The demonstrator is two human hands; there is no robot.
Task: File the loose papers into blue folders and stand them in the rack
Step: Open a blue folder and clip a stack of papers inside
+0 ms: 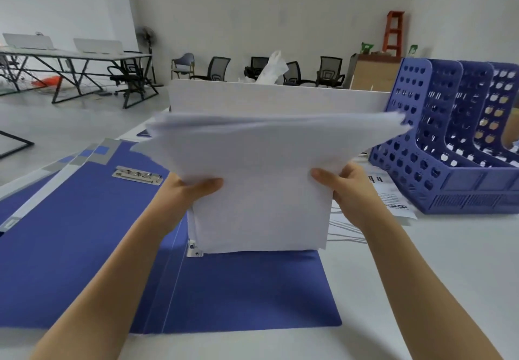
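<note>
A thick stack of white papers (pixel 261 168) stands on its lower edge over the right half of an open blue folder (pixel 241 289) lying flat on the white table. My left hand (pixel 193 188) grips the stack's left side, thumb on the front sheet. My right hand (pixel 345 185) grips its right side the same way. The top of the stack is blurred. A metal clip (pixel 137 175) sits on the folder's left half, and a clamp bracket (pixel 193 248) shows by the spine. The blue perforated rack (pixel 438 146) stands at the right.
More blue folders (pixel 84 154) lie under the open one at the left. Printed sheets (pixel 393 199) lie on the table (pixel 421 289) between my right hand and the rack. A white partition board (pixel 275 95) rises behind the papers. Office chairs and desks stand far behind.
</note>
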